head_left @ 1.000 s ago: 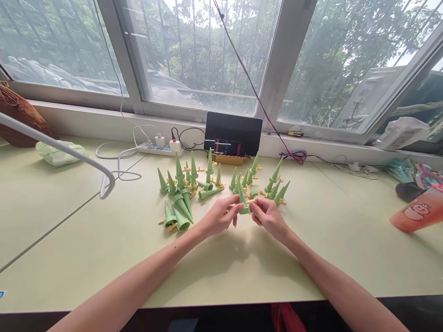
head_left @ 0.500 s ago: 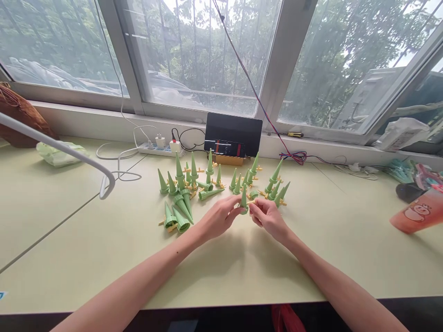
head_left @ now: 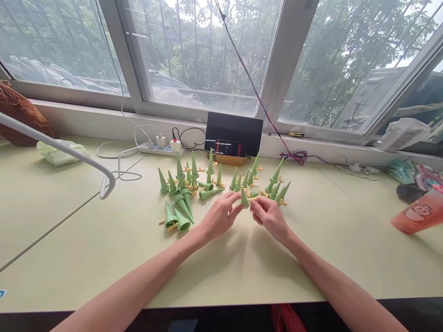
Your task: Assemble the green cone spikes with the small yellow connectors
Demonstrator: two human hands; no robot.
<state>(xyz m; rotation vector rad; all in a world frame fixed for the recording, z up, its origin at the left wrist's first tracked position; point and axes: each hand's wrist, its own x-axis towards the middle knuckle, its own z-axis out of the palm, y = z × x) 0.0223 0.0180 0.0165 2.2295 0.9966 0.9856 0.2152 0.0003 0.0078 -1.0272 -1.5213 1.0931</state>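
Note:
My left hand (head_left: 223,213) pinches a green plastic watering spike (head_left: 244,198) between thumb and fingers, its pointed end up and tilted slightly left. From the right, my right hand (head_left: 268,213) is closed on a small yellow valve piece (head_left: 254,198) at the spike's side; the fingers hide most of it. Behind and left of my hands, several more green spikes (head_left: 180,173) stand point up, many with yellow valves. A few spikes (head_left: 182,219) lie on their sides at the left, and another group (head_left: 276,173) stands to the right.
A dark tablet (head_left: 233,131) leans on a brown stand at the back, with a phone (head_left: 228,148) before it. Beside it lie a power strip (head_left: 162,150) and cables. A pink cup (head_left: 418,210) lies at the right. A white curved bar (head_left: 69,150) crosses the left side.
The spike in my left hand has tipped slightly to the left, its tip a little lower. Both hands stay close together in nearly the same place.

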